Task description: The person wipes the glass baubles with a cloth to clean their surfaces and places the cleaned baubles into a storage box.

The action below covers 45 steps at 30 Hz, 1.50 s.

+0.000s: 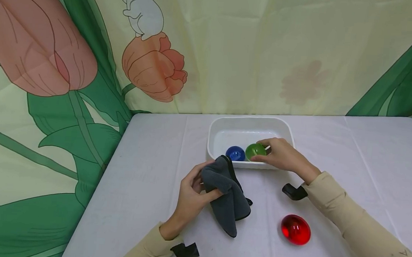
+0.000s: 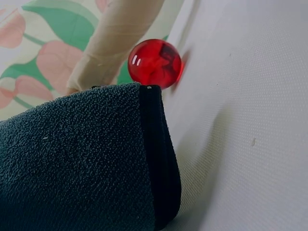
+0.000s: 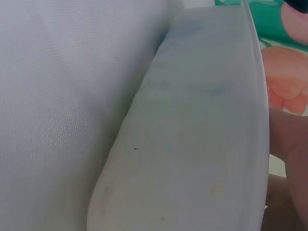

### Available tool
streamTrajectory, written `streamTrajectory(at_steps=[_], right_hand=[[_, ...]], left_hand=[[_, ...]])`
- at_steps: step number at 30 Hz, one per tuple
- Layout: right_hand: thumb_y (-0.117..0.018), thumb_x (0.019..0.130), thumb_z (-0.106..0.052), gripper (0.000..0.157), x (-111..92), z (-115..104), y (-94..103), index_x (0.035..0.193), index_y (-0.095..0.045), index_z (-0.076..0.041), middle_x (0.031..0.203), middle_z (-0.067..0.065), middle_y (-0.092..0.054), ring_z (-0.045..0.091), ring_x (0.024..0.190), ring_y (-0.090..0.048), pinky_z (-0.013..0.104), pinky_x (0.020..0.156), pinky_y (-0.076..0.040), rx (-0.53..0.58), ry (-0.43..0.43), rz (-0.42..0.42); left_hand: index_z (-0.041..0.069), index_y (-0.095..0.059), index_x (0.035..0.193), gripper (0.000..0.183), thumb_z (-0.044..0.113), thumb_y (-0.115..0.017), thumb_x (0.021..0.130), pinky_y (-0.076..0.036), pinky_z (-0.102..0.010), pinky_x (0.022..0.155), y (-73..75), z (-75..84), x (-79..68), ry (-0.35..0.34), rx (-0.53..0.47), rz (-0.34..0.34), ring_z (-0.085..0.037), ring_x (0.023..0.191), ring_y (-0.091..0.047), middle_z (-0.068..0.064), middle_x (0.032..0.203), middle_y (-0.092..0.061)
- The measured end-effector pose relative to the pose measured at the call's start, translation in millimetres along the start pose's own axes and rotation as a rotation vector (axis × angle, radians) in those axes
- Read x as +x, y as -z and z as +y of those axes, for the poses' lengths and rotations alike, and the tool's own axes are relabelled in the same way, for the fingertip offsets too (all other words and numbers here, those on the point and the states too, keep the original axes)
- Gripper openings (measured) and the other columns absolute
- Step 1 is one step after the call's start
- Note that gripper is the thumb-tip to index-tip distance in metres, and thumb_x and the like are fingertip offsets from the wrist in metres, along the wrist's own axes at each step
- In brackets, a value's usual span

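In the head view my right hand (image 1: 278,153) reaches over the near wall of a white tray (image 1: 249,165), its fingers and thumb around a green glass-like ball (image 1: 255,151). Beside that ball, inside the tray, lies a blue ball (image 1: 235,153). My left hand (image 1: 193,192) grips a folded dark grey cloth (image 1: 228,195) with black edging, held in front of the tray. The cloth (image 2: 77,159) fills much of the left wrist view. From the right wrist, the tray's outer wall (image 3: 187,120) hides the green ball, and part of the hand (image 3: 291,154) shows behind the rim.
A shiny red ball (image 1: 295,229) sits on the white-covered table (image 1: 155,160), nearer to me than the tray and below my right forearm. Black straps (image 1: 294,191) hang at both wrists. Behind the table hangs a flower-printed curtain (image 1: 230,60).
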State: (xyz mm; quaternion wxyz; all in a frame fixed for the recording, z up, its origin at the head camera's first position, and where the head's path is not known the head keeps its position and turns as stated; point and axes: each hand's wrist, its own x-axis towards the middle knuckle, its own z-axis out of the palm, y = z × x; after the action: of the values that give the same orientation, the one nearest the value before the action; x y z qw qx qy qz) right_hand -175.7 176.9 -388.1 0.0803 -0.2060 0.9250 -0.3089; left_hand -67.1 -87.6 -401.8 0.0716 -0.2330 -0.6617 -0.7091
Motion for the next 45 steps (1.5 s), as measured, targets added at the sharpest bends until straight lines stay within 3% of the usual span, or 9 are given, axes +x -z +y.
streamTrajectory(at_steps=[6, 10, 17, 21, 30, 36, 45], right_hand=[[-0.077, 0.073, -0.035, 0.056, 2, 3, 0.0, 0.110, -0.062, 0.005, 0.094, 0.011, -0.066, 0.017, 0.074, -0.063, 0.028, 0.061, -0.049, -0.004, 0.012, -0.014], [-0.074, 0.076, -0.035, 0.057, 1, 1, 2.0, 0.115, -0.060, 0.005, 0.100, 0.015, -0.065, 0.022, 0.081, -0.064, 0.032, 0.067, -0.052, 0.011, -0.003, -0.040], [-0.070, 0.082, -0.030, 0.055, -7, -7, 11.3, 0.123, -0.055, 0.003, 0.121, 0.020, -0.056, 0.029, 0.099, -0.061, 0.043, 0.080, -0.050, 0.030, -0.015, -0.037], [-0.069, 0.083, -0.028, 0.053, -17, -10, 18.5, 0.124, -0.054, 0.001, 0.122, 0.018, -0.055, 0.029, 0.102, -0.059, 0.045, 0.083, -0.049, 0.034, 0.004, -0.007], [-0.069, 0.083, -0.030, 0.053, -48, -17, 26.9, 0.128, -0.052, -0.007, 0.118, 0.013, -0.055, 0.031, 0.099, -0.061, 0.045, 0.082, -0.050, -0.009, 0.091, 0.032], [-0.070, 0.082, -0.026, 0.049, -70, -20, 28.0, 0.126, -0.054, -0.013, 0.115, 0.003, -0.056, 0.022, 0.094, -0.063, 0.040, 0.079, -0.052, -0.036, 0.170, 0.078], [-0.066, 0.082, -0.043, 0.053, -96, -22, 26.0, 0.128, -0.052, -0.022, 0.114, -0.006, -0.055, 0.013, 0.095, -0.060, 0.035, 0.078, -0.052, -0.081, 0.171, 0.078]], left_hand=[[0.000, -0.046, 0.130, 0.065, -0.011, -0.071, 0.072, -0.052, -0.031, 0.075, -0.9, -6.2, -1.8, 0.010, 0.005, 0.002, -0.024, 0.101, -0.058, -0.015, 0.124, -0.054], [0.003, -0.046, 0.131, 0.065, -0.009, -0.072, 0.072, -0.052, -0.032, 0.075, -1.0, -9.6, -2.6, 0.009, 0.009, 0.002, -0.025, 0.101, -0.057, -0.014, 0.124, -0.054], [-0.004, -0.046, 0.128, 0.063, -0.013, -0.070, 0.071, -0.052, -0.030, 0.075, -4.2, 2.3, -0.9, 0.015, 0.018, -0.002, -0.022, 0.099, -0.058, -0.019, 0.121, -0.055], [-0.008, -0.045, 0.126, 0.060, -0.013, -0.070, 0.072, -0.052, -0.030, 0.076, -7.3, 13.2, 0.0, 0.027, 0.034, -0.001, -0.021, 0.098, -0.058, -0.021, 0.119, -0.054], [-0.007, -0.045, 0.127, 0.061, -0.013, -0.070, 0.071, -0.051, -0.029, 0.075, -9.5, 14.6, -0.5, 0.033, 0.045, 0.001, -0.021, 0.098, -0.058, -0.020, 0.118, -0.055], [-0.004, -0.046, 0.128, 0.061, -0.011, -0.071, 0.072, -0.051, -0.030, 0.075, -10.4, 16.8, -1.1, 0.022, 0.042, -0.007, -0.022, 0.098, -0.058, -0.018, 0.119, -0.055], [-0.005, -0.045, 0.127, 0.061, -0.010, -0.071, 0.072, -0.051, -0.030, 0.074, -12.2, 17.0, -3.1, 0.029, 0.059, -0.015, -0.022, 0.097, -0.058, -0.020, 0.118, -0.055]])
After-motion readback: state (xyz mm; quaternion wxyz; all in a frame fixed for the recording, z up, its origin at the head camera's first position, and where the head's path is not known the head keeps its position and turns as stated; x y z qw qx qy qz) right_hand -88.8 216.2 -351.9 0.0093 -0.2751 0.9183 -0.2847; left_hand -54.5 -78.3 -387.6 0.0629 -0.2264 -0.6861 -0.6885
